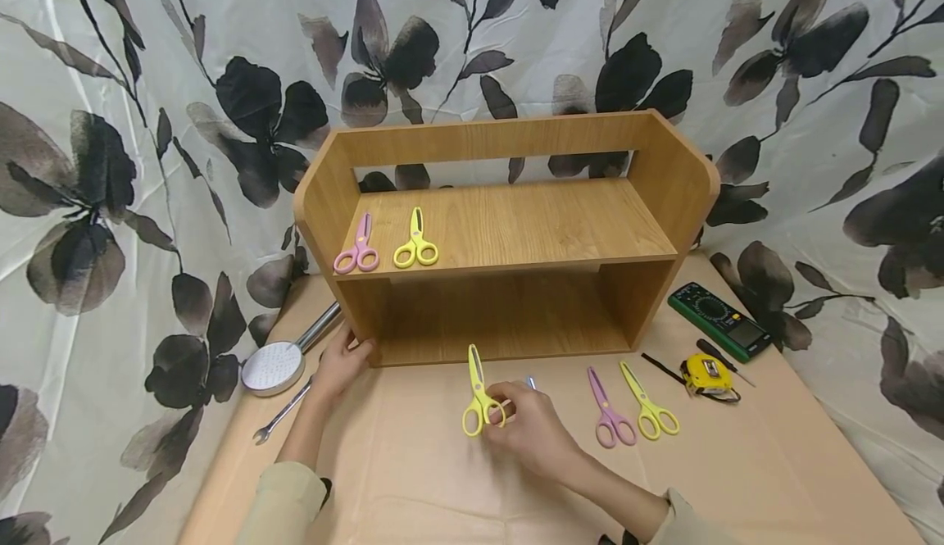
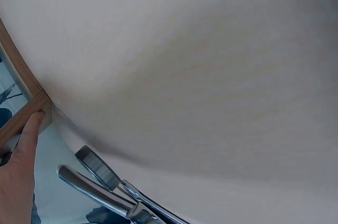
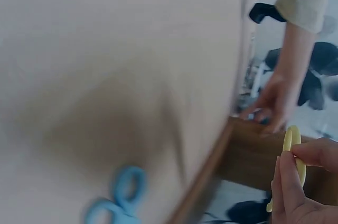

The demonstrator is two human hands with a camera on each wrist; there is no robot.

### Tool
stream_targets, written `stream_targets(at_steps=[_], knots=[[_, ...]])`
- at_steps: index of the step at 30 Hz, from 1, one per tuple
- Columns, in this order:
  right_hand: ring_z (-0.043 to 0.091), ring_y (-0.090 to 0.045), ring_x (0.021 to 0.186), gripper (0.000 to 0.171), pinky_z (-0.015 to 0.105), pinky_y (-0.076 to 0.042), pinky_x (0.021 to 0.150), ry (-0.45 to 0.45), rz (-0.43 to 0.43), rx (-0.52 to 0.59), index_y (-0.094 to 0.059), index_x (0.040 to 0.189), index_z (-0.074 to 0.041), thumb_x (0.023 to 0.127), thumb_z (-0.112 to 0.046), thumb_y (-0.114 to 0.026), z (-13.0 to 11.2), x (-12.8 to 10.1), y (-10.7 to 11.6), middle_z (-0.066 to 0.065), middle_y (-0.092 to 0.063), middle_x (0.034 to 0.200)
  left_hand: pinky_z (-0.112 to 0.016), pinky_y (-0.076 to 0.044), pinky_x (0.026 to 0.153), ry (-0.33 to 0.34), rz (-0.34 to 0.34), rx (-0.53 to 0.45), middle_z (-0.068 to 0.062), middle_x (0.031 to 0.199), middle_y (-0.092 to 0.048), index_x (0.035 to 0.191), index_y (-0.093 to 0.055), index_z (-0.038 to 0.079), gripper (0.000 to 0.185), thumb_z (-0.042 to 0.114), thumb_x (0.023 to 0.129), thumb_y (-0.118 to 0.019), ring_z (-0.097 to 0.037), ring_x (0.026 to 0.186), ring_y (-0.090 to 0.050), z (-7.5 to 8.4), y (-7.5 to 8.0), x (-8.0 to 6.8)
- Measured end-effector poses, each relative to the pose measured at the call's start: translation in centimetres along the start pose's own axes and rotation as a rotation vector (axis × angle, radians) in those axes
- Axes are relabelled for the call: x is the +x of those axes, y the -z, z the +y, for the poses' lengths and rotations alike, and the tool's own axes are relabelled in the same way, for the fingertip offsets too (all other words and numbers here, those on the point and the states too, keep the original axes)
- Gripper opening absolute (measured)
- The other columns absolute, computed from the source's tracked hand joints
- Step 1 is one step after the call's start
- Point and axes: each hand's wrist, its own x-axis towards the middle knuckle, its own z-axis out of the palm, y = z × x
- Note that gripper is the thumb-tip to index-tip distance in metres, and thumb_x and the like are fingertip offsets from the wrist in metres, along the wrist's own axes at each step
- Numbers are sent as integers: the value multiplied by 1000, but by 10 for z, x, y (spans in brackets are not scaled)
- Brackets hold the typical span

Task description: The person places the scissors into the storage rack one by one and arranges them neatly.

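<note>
My right hand point(image 1: 533, 426) pinches a handle loop of yellow scissors point(image 1: 475, 389) with thumb and fingertips. The blades point away toward the wooden shelf unit point(image 1: 509, 356), raised over the table in front of it. Past the fingers in the right wrist view lie blue scissors point(image 3: 124, 197), mostly hidden behind the hand in the head view. My left hand point(image 1: 342, 369) rests against the shelf's lower left front corner, a straight finger touching its edge. On the upper shelf, pink scissors point(image 1: 360, 246) and another yellow pair point(image 1: 416, 240) lie side by side at the left.
Right of my right hand lie pink scissors point(image 1: 608, 414) and yellow scissors point(image 1: 651, 404). Farther right are a tape measure point(image 1: 706, 374), a screwdriver point(image 1: 719, 356) and a green multimeter point(image 1: 719, 321). A shower head point(image 1: 274, 367) and a wrench point(image 1: 283, 411) lie beside my left arm. Floral cloth point(image 1: 472, 37) hangs behind.
</note>
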Motion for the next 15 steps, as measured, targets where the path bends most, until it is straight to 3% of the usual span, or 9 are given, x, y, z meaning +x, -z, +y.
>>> stream_targets(at_steps=[7, 11, 15], knots=[[20, -73, 88, 38, 20, -57, 64, 96, 3, -18, -72, 117, -4, 80, 1, -78, -44, 1, 25, 4, -71, 99, -33, -57, 88, -18, 9, 8, -22, 160, -40, 165, -27, 21, 67, 8, 105, -52, -38, 123, -56, -3, 0, -1], [16, -71, 89, 39, 21, -59, 68, 130, -1, 8, -72, 119, -5, 82, 1, -79, -68, 7, 45, 6, -67, 101, -36, -58, 90, -29, 14, 5, -24, 160, -40, 165, -28, 19, 66, 7, 105, -52, -40, 124, -56, -3, -1, -2], [11, -70, 86, 40, 21, -60, 71, 175, 52, -19, -72, 120, -6, 82, -1, -79, -89, 21, 67, 7, -69, 103, -38, -57, 92, -39, 8, 2, -25, 161, -38, 166, -25, 18, 68, 7, 105, -53, -40, 127, -55, -2, -2, -3]])
